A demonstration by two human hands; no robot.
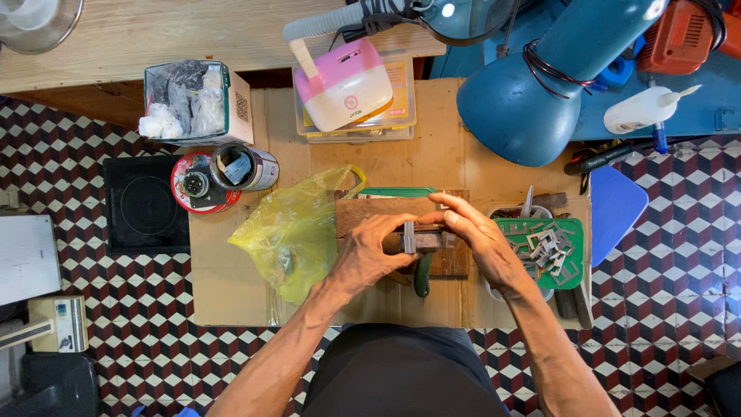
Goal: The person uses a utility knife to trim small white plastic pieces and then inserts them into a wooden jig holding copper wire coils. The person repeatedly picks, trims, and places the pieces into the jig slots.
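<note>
Over a wooden block (370,210) on a cardboard-topped bench, my left hand (369,255) pinches a small grey metal piece (409,236) standing upright. My right hand (475,232) meets it from the right, fingertips touching the same piece and a dark block (432,239) under it. A dark green tool handle (422,276) lies just below my hands. What sits under my palms is hidden.
A green tray (571,228) of several small metal pieces sits right of my right hand. A yellow plastic bag (297,228) lies at left. Farther back stand a round tin (197,185), a can (245,166), a box of bags (193,100), a pink-white device (347,85) and a blue lamp (532,93).
</note>
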